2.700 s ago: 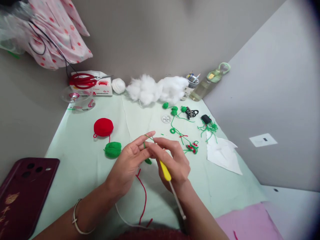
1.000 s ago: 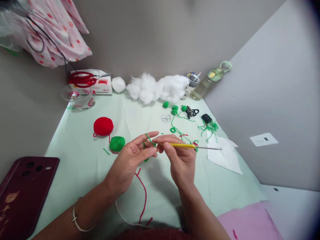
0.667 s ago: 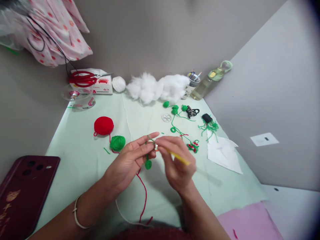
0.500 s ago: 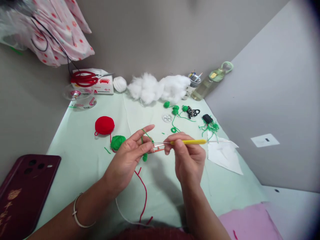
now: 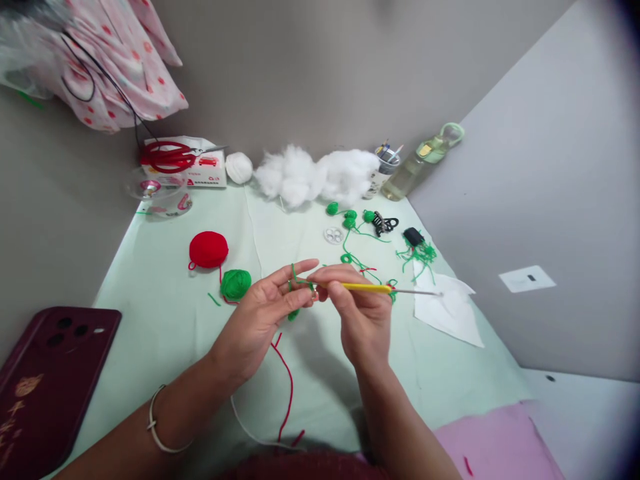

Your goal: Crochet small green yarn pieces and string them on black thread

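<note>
My left hand (image 5: 270,303) pinches a small piece of green crochet work (image 5: 294,314), with green yarn (image 5: 294,272) looped over its raised index finger. In my right hand (image 5: 357,313) is a crochet hook (image 5: 367,288) with a yellow handle, held like a pen. The hook's tip meets the green yarn at my left fingertips, and its exact place in the stitch is hidden. A small orange item (image 5: 315,297), partly covered, shows between the two hands. Left of my left hand sit a green yarn ball (image 5: 236,285) and a red yarn ball (image 5: 209,250).
White stuffing (image 5: 293,175) lies along the wall beside a white yarn ball (image 5: 239,168). Red scissors (image 5: 170,157) rest on a box at back left. A bottle (image 5: 420,163) leans at back right. Green crocheted pieces (image 5: 349,220), a black hair clip (image 5: 385,224) and a phone (image 5: 60,387) are about.
My right hand has moved left, closer to my left hand, carrying the crochet hook. The gap between the hands has narrowed, and my left index finger has shifted slightly right.
</note>
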